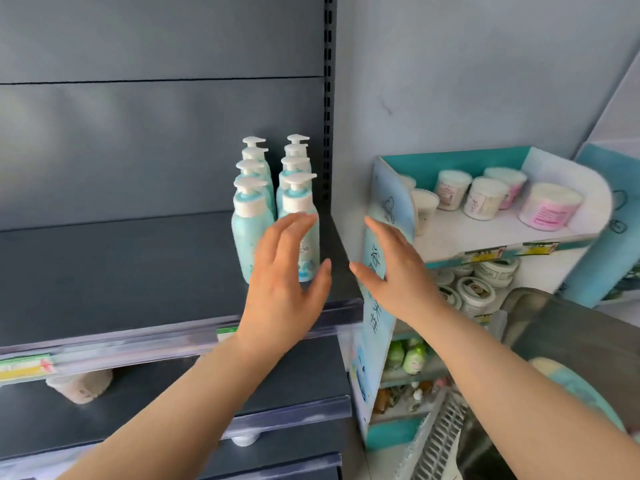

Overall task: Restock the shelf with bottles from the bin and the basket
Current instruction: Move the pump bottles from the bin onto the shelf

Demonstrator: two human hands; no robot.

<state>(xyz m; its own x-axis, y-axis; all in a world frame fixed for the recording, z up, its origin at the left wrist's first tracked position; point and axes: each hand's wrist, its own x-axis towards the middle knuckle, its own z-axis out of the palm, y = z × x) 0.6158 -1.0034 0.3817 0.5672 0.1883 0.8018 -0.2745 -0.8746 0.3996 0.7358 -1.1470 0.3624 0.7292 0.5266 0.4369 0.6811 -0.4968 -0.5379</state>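
Several light-blue pump bottles (246, 233) with white pumps stand in two rows at the right end of the dark grey shelf (104, 271). My left hand (282, 278) is open in front of the front right bottle, fingers spread, partly hiding its lower body. My right hand (398, 271) is open too, just right of the shelf's end, palm facing left. Neither hand holds anything. At the lower right a light-blue bottle (571, 386) lies in a metal bin (554, 320), partly behind my right forearm.
A blue cardboard display stand (384, 216) stands right of the shelf, with cotton-swab tubs (485, 197) on top and jars and green bottles below. A perforated upright (328, 98) ends the shelf. Price-tag rails edge the shelves. A lower shelf holds a beige bottle (81, 388).
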